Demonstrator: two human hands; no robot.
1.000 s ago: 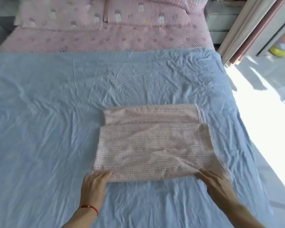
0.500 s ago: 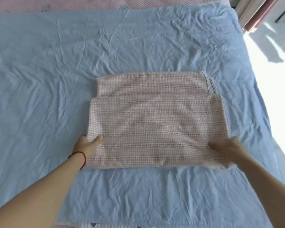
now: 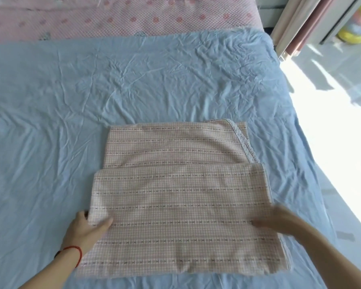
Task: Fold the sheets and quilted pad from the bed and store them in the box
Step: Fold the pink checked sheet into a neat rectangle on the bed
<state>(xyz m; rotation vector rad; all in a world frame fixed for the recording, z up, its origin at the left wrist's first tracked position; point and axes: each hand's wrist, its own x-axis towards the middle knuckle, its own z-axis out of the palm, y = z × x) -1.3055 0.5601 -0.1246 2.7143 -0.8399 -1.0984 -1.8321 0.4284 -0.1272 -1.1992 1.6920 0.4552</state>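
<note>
A pink checked sheet [image 3: 181, 205] lies folded in a stepped rectangle on the wrinkled blue sheet [image 3: 133, 90] that covers the bed. My left hand [image 3: 86, 230] grips the folded sheet's left edge, thumb on top and fingers tucked beneath. At the right edge my right hand [image 3: 279, 222], blurred, holds the fabric with its thumb lying on top. A lace-trimmed hem shows at the back right corner. Beyond the blue sheet a pink quilted pad [image 3: 133, 19] covers the head of the bed. No box is in view.
The bed's right side drops to a sunlit tiled floor [image 3: 342, 122]. Curtains [image 3: 296, 24] hang at the top right, beside a yellow and blue toy [image 3: 354, 32]. Blue sheet stretches wide to the left of the folded sheet.
Both hands have shifted from the folded sheet's near corners to its side edges and taken hold there. The view tilted down, then back up toward the quilted pad.
</note>
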